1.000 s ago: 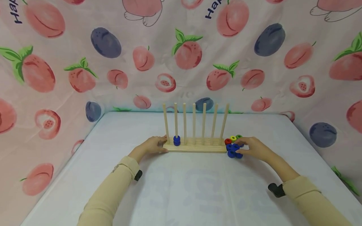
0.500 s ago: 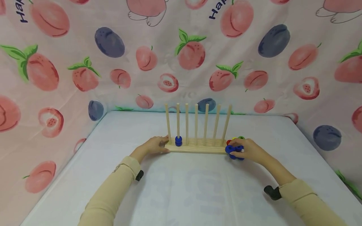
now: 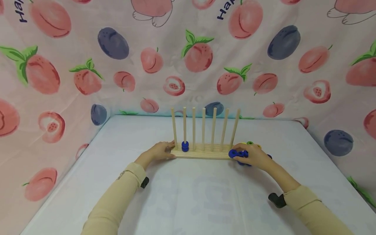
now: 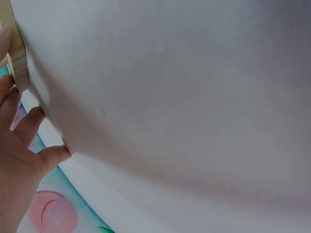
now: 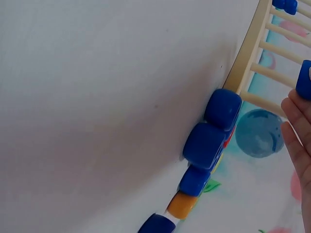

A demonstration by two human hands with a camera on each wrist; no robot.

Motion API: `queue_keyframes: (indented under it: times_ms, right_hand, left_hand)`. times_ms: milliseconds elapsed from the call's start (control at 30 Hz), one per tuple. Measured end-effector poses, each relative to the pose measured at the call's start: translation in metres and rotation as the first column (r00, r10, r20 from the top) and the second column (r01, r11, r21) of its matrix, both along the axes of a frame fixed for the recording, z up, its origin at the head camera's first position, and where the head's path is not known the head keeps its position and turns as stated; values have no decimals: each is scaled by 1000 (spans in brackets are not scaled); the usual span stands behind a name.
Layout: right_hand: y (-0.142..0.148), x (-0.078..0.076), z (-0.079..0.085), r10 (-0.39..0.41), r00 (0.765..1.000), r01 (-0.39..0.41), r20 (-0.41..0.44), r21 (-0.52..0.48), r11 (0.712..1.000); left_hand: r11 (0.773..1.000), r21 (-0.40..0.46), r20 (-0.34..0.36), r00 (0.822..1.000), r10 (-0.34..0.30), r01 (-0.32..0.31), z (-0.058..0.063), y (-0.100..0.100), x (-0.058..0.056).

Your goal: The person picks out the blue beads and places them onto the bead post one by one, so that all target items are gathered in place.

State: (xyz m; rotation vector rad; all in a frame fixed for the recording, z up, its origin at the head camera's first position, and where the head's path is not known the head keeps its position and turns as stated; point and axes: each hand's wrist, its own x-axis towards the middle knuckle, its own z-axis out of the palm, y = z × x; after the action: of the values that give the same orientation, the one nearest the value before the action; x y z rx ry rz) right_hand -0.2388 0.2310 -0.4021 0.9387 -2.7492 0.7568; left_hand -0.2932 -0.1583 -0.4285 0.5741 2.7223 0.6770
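Note:
A wooden peg rack (image 3: pixel 202 154) stands on the white-covered table, its upright pegs in a row. My left hand (image 3: pixel 158 151) grips the rack's left end, thumb at the front and fingers behind; in the left wrist view a corner of the base (image 4: pixel 19 68) shows by the fingers. Blue beads (image 3: pixel 185 146) sit at the bottom of the second peg from the left. At the rack's right end my right hand (image 3: pixel 255 157) pinches a blue bead (image 3: pixel 232 153). The right wrist view has this bead (image 5: pixel 304 82) raised off the table at the fingertips, partly cut off by the frame.
Loose blue beads (image 5: pixel 209 145) lie against the rack's right end, with an orange bead (image 5: pixel 182 205) and another blue one (image 5: pixel 156 225) farther along. A green bead (image 3: pixel 249 143) shows behind my right hand. A fruit-printed cloth (image 3: pixel 202 81) hangs behind the table.
My right hand has taken a blue bead from the loose group and moved slightly left with it, toward the rack's right end. The left hand keeps its grip on the rack.

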Motion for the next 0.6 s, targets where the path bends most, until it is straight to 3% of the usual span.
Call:
queue_keyframes:
  times_ms: [300,600]
  right_hand:
    - [-19,1,-1,-3,1000,3,-26,-15,1000]
    - [-27,1,0,1,999,3,39,-84,996]
  left_hand:
    - [1000,-15,2,1000,-3,3,-2,-4,2]
    - [1000,-3,3,1000,-16,16,2,0,1]
